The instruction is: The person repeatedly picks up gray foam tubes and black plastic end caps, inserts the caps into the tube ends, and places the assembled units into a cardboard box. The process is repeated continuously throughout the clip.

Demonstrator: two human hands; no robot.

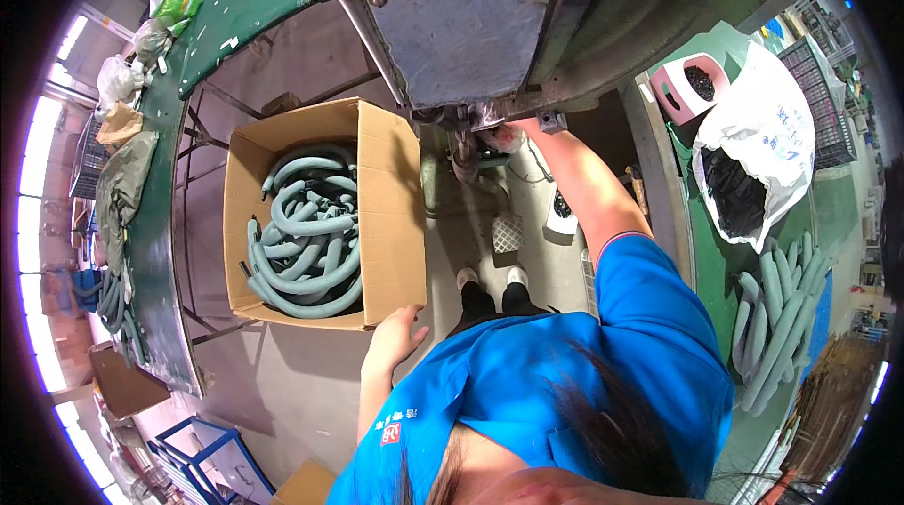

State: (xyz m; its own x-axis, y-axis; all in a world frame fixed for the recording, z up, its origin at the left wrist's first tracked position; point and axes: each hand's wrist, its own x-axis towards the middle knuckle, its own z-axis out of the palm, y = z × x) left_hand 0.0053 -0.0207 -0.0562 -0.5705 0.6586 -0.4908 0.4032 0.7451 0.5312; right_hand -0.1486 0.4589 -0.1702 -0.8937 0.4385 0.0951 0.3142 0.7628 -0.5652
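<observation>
Looking down past our own blue shirt [565,383], we see our left hand [395,336] hanging with the fingers loosely spread and nothing in it, its fingertips just at the near lower corner of the open cardboard box [391,176]. The box sits on the floor to our left, between us and the long green table [155,251], and it is filled with coiled grey-green hoses [306,237], which lie just beyond the hand inside the box walls and are not touched.

Our right arm stretches up and forward, and the right hand [508,136] is up against the underside of the grey metal machine [461,30]. Something pale and rounded shows at the hand, but the machine's edge and shadow cover the fingers, so we cannot tell how far the hand is closed or whether it grips anything.

On the green bench at our right, more grey-green hoses [777,317] lie side by side near a white bag [763,143] of dark parts, whose kind we cannot make out. Our shoes [490,277] show below the machine; the table's far end bends away into the rim.
</observation>
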